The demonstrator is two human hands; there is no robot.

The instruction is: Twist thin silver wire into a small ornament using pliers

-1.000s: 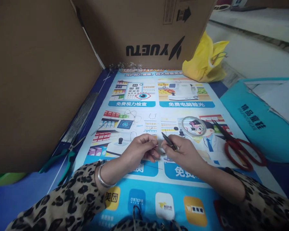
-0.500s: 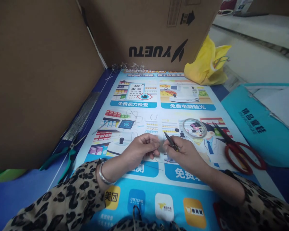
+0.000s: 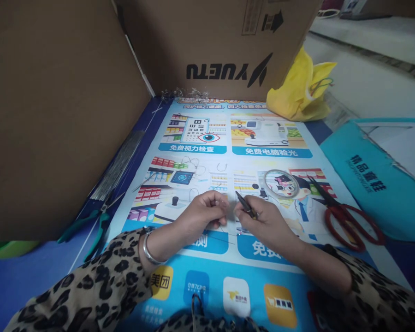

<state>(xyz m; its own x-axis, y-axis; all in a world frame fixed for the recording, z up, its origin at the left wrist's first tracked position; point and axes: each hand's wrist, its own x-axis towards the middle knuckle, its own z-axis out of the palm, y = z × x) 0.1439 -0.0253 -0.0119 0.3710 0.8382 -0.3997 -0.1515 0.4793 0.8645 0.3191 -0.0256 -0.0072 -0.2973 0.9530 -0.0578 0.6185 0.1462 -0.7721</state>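
My left hand (image 3: 207,210) is closed, thumb and fingertips pinched together above the printed poster (image 3: 180,265). Whatever the pinch holds is too small to make out; a thin wire (image 3: 216,238) shows just below. Close by on the right, my right hand (image 3: 263,219) grips a dark, slim tool (image 3: 244,203) whose pointed tip faces up and left. The two hands are a small gap apart. Beyond them lie loose bent wires (image 3: 193,167), and a round coil of fine wire (image 3: 281,183) rests past my right hand.
Teal-handled pliers (image 3: 102,221) and a bundle of straight wires (image 3: 119,166) lie left. Red-handled scissors (image 3: 352,226) and a turquoise box (image 3: 370,180) stand right. A cardboard box (image 3: 221,41) walls off the back and left, beside a yellow bag (image 3: 300,92).
The view has shifted very slightly. Both hands keep nearly the same place and grip, with only a small movement of the left fingers.
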